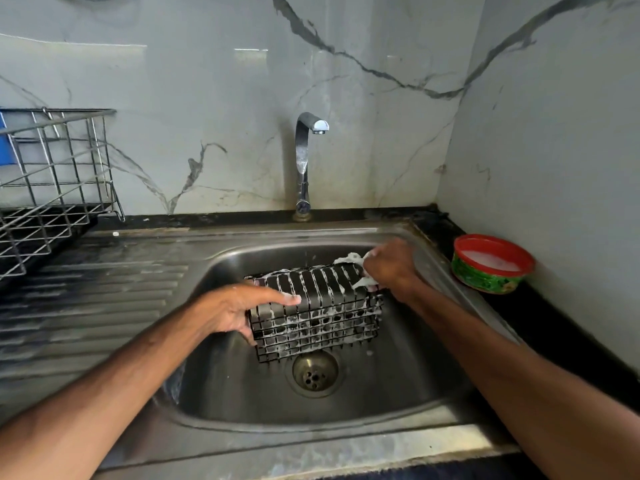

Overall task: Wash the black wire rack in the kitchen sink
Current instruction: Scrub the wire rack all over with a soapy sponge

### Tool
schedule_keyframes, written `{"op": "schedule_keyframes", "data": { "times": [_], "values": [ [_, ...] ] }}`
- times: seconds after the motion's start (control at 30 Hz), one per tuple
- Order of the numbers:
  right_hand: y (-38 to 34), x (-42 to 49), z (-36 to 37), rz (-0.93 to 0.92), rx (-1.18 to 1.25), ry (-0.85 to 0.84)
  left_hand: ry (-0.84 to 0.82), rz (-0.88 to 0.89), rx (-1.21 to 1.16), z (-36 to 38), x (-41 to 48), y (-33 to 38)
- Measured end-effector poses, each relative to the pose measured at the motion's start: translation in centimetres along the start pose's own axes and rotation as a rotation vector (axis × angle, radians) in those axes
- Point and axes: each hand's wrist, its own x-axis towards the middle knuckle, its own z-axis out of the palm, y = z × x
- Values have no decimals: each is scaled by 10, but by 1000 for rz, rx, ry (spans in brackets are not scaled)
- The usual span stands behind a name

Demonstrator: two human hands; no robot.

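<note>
Left hand (232, 310) holds rack (322, 317); right hand (389, 265) grips cloth (349, 258)

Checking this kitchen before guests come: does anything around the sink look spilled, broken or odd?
Nothing looks spilled or broken. The suds on the black wire rack come from washing: the left hand holds it, the right hand grips a white cloth. Only brownish staining on the wall by the tap stands out.

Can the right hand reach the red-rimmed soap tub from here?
Probably yes. The tub sits on the counter just beyond the right hand, only the sink rim between them, though its fingers grip a soapy cloth.
</note>
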Motion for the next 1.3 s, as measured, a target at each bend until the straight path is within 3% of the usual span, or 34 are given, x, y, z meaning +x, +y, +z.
{"op": "schedule_keyframes", "data": {
  "times": [0.2, 0.33, 0.37, 0.43, 0.6, 0.73, 0.9, 1.0, 1.17, 1.3],
  "values": [
    [-5, -5, 1, -40, 54, 13, 120, -10, 154, 4, 2, -2],
    [-11, -11, 6, -42, 134, 28, 529, 72, 531, 7, 6, 2],
    [-14, -15, 5, -35, 165, 12, 562, 61, 593, 11, 9, 2],
    [-19, -23, 3, -65, 176, -2, 577, 73, 688, 23, 10, 5],
    [-32, -38, 1, -199, 90, -45, 574, 389, 928, 28, 8, 7],
    [-46, -49, -11, -345, -55, -121, 603, 546, 814, 22, 5, 8],
    [-48, -55, -13, -545, -323, 176, 640, 564, 696, 22, 13, 3],
    [-44, -65, 14, -582, -433, 31, 636, 572, 694, 29, 16, -1],
    [-50, -85, 57, -831, -576, -106, 674, 569, 679, 23, 15, 2],
    [-46, -63, 39, -735, -600, -59, 635, 562, 563, 20, 15, 4]
  ]
}}
